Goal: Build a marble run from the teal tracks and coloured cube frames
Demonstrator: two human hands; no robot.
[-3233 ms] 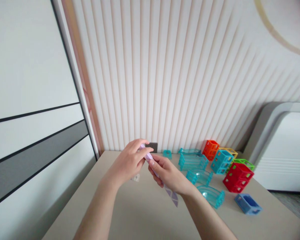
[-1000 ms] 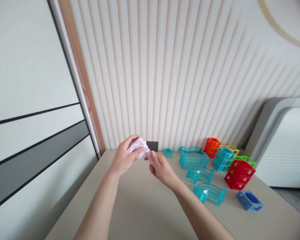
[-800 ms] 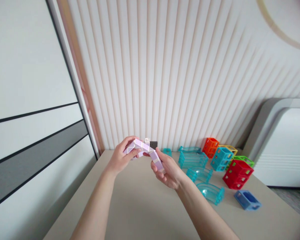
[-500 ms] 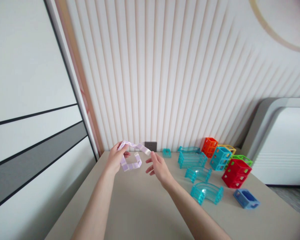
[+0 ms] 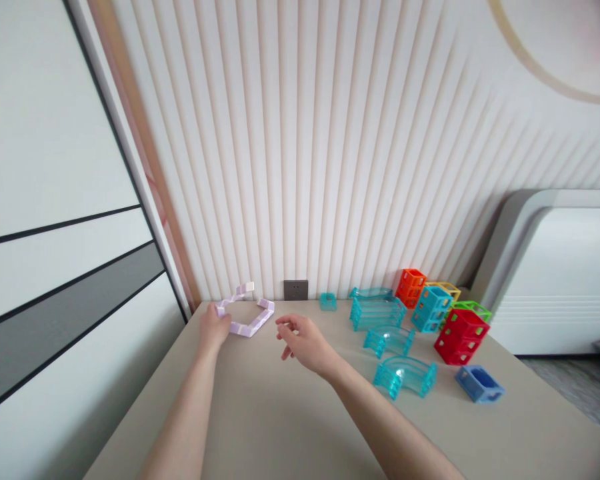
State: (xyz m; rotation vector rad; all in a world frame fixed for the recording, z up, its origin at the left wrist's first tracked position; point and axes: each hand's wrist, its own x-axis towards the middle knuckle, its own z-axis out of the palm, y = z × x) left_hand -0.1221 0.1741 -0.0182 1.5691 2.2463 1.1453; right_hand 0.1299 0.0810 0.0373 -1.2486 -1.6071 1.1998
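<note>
A snake puzzle (image 5: 241, 329) of light purple and white segments is bent into an open, angular loop over the far left of the table. My left hand (image 5: 215, 326) is closed on the loop's left side, and its fingers are partly hidden. One white end sticks up toward the wall, while the other bends inward at the right, apart from it. To the right of the puzzle, my right hand (image 5: 305, 343) hovers over the table with loosely bent fingers, touching nothing.
Clear teal track pieces (image 5: 406, 375) lie right of centre on the table (image 5: 280, 427). Beyond them stand red (image 5: 461, 337), blue (image 5: 431, 309) and orange (image 5: 411, 288) block stacks. A blue block (image 5: 479, 384) lies near the right edge. A dark socket (image 5: 295, 289) sits on the ribbed wall.
My right hand has let go of the snake puzzle's end and drawn back. My left hand has moved the puzzle left and lower, and its loop has turned. The view has shifted slightly.
</note>
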